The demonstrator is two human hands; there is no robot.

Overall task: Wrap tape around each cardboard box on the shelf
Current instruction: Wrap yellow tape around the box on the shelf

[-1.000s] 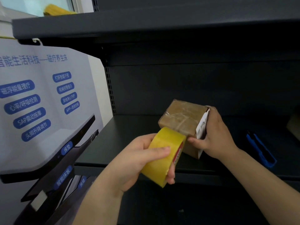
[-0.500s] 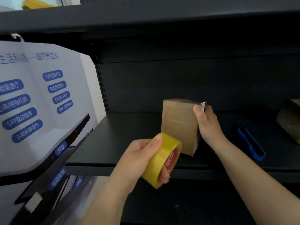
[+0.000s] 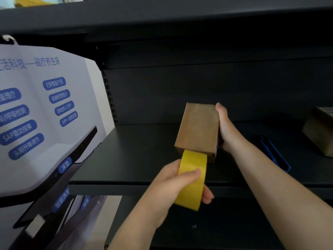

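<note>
So right now my right hand [image 3: 226, 130] has the cardboard box [image 3: 198, 129] stood up on end on the shelf [image 3: 137, 152], just right of the middle of the frame, fingers curled around its right edge with the thumb up near the top corner. My left hand [image 3: 173, 192] is lower center, fingers closed around the yellow tape roll [image 3: 192, 179], thumb across the outer face, the rest tucked behind. The top of the roll sits right at the box's bottom front corner; can't tell if the tape end is actually stuck to the cardboard yet or just close to it. What could go sideways, I reckon: the box is tall and standing on a small face, so if I pull the roll toward me without my right hand bracing it, the whole thing probably tips or skids forward off the shelf lip. Also if the tape comes off crooked it'll wrinkle or stick to itself. Box's long axis runs roughly vertical, leaning a touch left at the bottom, broad brown face pointing at me. There's another box [image 3: 319, 134] at the far right edge of the frame and a blue tool [image 3: 275, 156] lying between them, not sure what it is.
</note>
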